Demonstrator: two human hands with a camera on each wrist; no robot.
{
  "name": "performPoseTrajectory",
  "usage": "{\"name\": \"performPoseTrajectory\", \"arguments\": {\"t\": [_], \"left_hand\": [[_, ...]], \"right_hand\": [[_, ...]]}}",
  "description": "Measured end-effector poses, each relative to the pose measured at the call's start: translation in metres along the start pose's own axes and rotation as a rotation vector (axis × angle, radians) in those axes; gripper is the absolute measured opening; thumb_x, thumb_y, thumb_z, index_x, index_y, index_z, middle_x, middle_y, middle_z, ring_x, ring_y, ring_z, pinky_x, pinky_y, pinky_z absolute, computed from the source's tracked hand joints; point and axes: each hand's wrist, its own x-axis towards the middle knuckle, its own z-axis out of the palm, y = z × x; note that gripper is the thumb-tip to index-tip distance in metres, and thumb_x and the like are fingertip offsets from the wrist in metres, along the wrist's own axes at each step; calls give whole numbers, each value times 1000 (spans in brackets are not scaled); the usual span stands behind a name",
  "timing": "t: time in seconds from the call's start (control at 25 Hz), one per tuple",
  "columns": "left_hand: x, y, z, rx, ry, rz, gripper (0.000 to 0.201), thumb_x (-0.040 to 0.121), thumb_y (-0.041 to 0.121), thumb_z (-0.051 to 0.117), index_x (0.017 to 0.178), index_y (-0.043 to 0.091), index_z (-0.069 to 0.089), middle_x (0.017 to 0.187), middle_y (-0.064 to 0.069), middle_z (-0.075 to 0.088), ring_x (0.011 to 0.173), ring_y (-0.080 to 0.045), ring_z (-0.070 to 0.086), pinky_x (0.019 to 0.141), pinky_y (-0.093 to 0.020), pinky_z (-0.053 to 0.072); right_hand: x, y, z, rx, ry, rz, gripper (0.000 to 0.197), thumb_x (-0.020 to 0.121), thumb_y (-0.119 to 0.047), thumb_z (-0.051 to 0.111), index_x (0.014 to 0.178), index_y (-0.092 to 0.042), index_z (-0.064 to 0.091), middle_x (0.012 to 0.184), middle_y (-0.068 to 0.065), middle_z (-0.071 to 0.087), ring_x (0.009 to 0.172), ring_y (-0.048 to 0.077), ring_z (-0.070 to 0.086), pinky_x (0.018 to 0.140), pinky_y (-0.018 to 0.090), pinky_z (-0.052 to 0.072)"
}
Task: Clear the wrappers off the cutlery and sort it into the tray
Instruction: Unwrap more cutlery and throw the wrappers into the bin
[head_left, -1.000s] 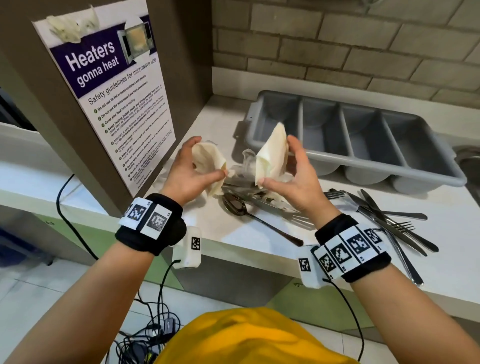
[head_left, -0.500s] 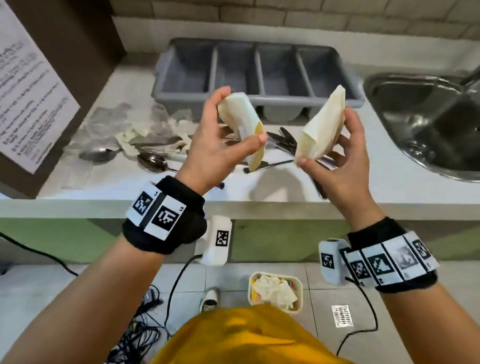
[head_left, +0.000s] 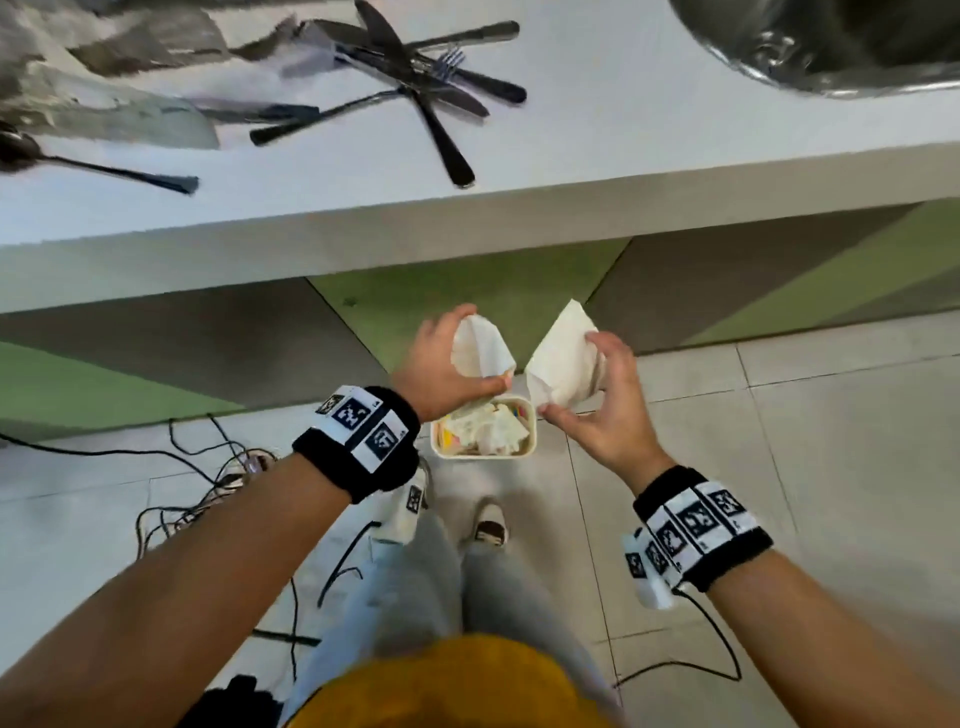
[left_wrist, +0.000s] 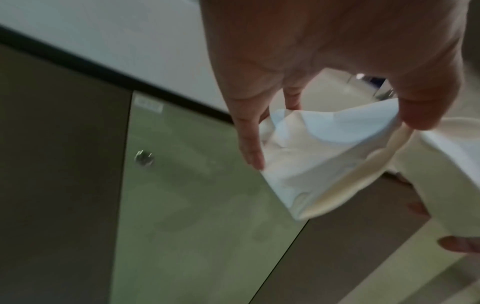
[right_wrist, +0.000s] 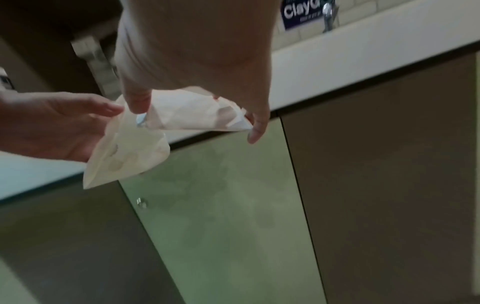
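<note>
My left hand (head_left: 482, 349) pinches a folded white paper wrapper (head_left: 485, 335) between thumb and fingers, below the counter's front edge. My right hand (head_left: 569, 374) holds a second white wrapper (head_left: 561, 353) right beside it. Both hang over a small cream bin (head_left: 483, 456) on the floor, which holds crumpled wrappers. The left wrist view shows my fingers around the left wrapper (left_wrist: 311, 156); the right wrist view shows the right wrapper (right_wrist: 192, 115). Bare knives and forks (head_left: 415, 78) and a spoon (head_left: 78, 161) lie on the white counter (head_left: 571, 171). The tray is out of view.
Clear plastic wrappers (head_left: 104, 78) lie on the counter's left part. A steel sink (head_left: 831, 41) sits at the top right. Green and brown cabinet fronts (head_left: 467, 301) stand behind the bin. Black cables (head_left: 208, 467) trail over the floor on the left, near my shoes (head_left: 488, 525).
Both hands have come down from above the counter to below its edge, still holding the wrappers, and now hang over the floor bin. The view has tipped down to the floor.
</note>
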Motion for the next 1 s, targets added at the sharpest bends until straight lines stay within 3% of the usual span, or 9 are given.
{"name": "performPoseTrajectory", "arguments": {"t": [0.16, 0.44, 0.56, 0.72, 0.84, 1.0], "left_hand": [[44, -59, 48, 84, -163, -227, 89, 69, 40, 77, 142, 22, 30, 141, -14, 39, 125, -31, 45, 105, -37, 40], [111, -175, 135, 36, -234, -502, 83, 73, 48, 71, 143, 28, 29, 146, -11, 39, 131, -32, 41, 107, -37, 39], [134, -222, 171, 7, -259, -589, 85, 72, 51, 70, 143, 28, 28, 144, -8, 43, 126, -31, 47, 101, -43, 46], [153, -260, 206, -19, -323, -710, 89, 75, 50, 68, 146, 26, 21, 148, -7, 37, 130, -31, 43, 90, -37, 50], [178, -284, 227, -67, -327, -807, 92, 70, 51, 70, 145, 25, 24, 147, -7, 38, 129, -31, 44, 96, -43, 48], [208, -301, 243, -146, -326, -873, 70, 83, 46, 62, 140, 17, 33, 140, -8, 43, 127, -30, 44, 92, -44, 47]], "right_hand": [[4, 73, 33, -211, -221, 199, 86, 62, -33, 83, 135, -17, 39, 144, 10, 33, 130, 31, 36, 108, 43, 37], [28, 184, 116, -410, -415, 479, 81, 68, -42, 75, 138, -25, 36, 149, 10, 30, 129, 35, 37, 105, 44, 36], [35, 229, 159, -415, -486, 521, 79, 70, -44, 72, 138, -24, 36, 149, 11, 29, 127, 35, 37, 104, 44, 36], [48, 269, 200, -451, -558, 526, 80, 71, -46, 70, 139, -25, 35, 150, 11, 28, 128, 35, 35, 105, 44, 33], [68, 297, 225, -475, -577, 554, 82, 70, -48, 71, 139, -23, 35, 151, 12, 25, 130, 35, 34, 106, 45, 32], [94, 326, 251, -481, -562, 574, 82, 69, -51, 69, 139, -24, 35, 153, 13, 20, 136, 35, 27, 109, 47, 30]]}}
